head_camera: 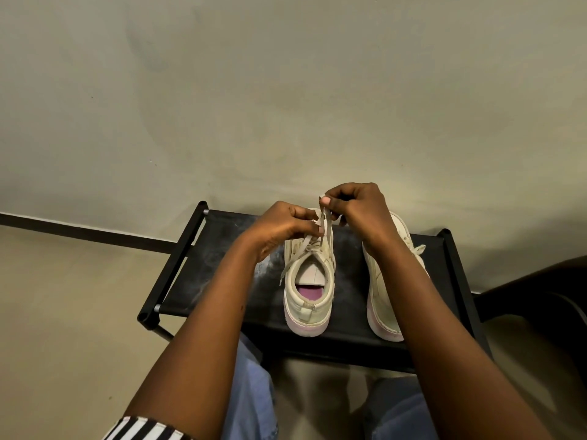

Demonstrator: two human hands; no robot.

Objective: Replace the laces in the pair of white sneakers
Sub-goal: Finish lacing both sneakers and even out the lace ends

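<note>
At the near left edge shows a black-and-white striped sleeve (143, 430), and beyond it a dark skirting strip (79, 231) runs along the foot of the grey wall. A low black surface (228, 249) with a dusty fabric top and a tube frame stands against that wall. The left hand (282, 227) hovers over the far end of the left white high-top sneaker (309, 300), fingers curled, pinching the flat cream lace (327, 231) just above the top eyelets. This sneaker stands upright at the middle of the surface, heel near, its pink insole visible; one loose lace end hangs down its left side. The right hand (355, 204), a little higher and farther, pinches the same lace's upper part between thumb and fingers. The right white sneaker (381, 290) stands just beside the first, apart from it, partly hidden by the right forearm. Blue denim trousers (251, 392) show near the bottom.
</note>
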